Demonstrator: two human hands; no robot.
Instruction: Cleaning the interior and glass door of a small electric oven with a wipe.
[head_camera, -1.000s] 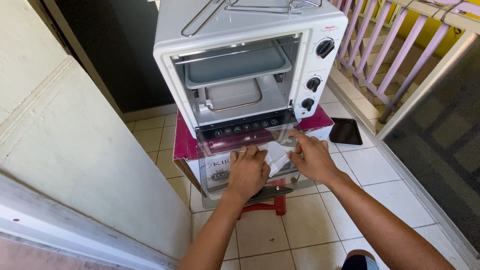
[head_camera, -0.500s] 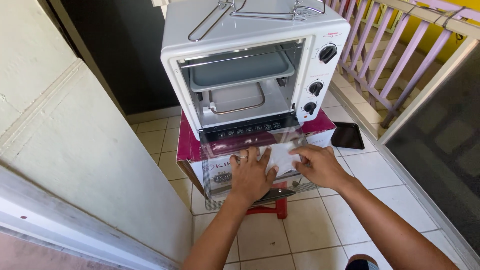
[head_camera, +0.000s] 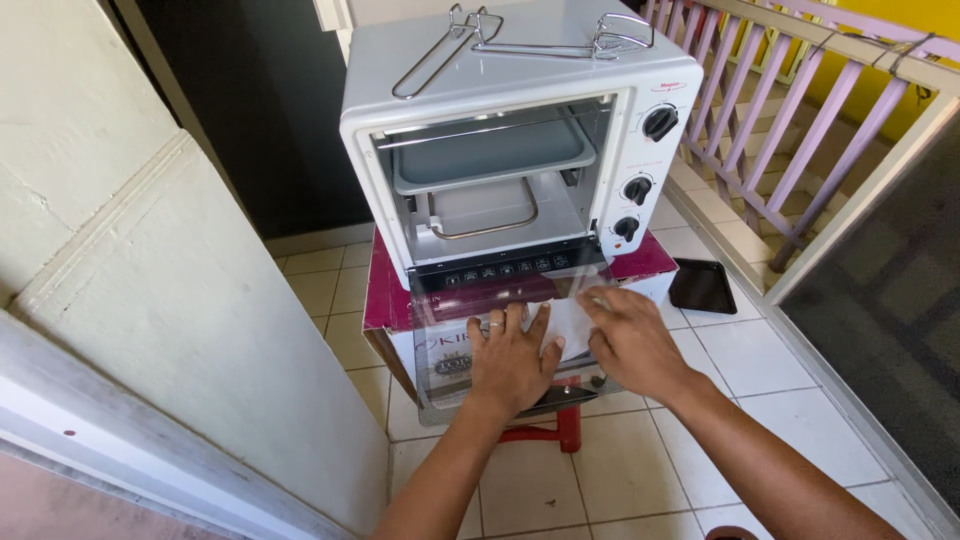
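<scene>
Both hands flat, fingers spread: left hand (head_camera: 512, 358) & right hand (head_camera: 628, 340) press white cloth (head_camera: 572, 322) on open glass oven door (head_camera: 440, 345); leaning hard could tip oven (head_camera: 520, 140) off box (head_camera: 385, 300).

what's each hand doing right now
Left hand: open, flat on the glass oven door.
Right hand: open, pressing the white cloth.

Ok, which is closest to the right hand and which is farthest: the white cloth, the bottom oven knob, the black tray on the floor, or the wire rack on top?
From the right hand:
1. White cloth, touching the fingers, on the open glass door.
2. Bottom oven knob, above the hand, and black tray, on the floor to the right: too close to call.
3. Wire rack, on top of the oven, farthest.
</scene>
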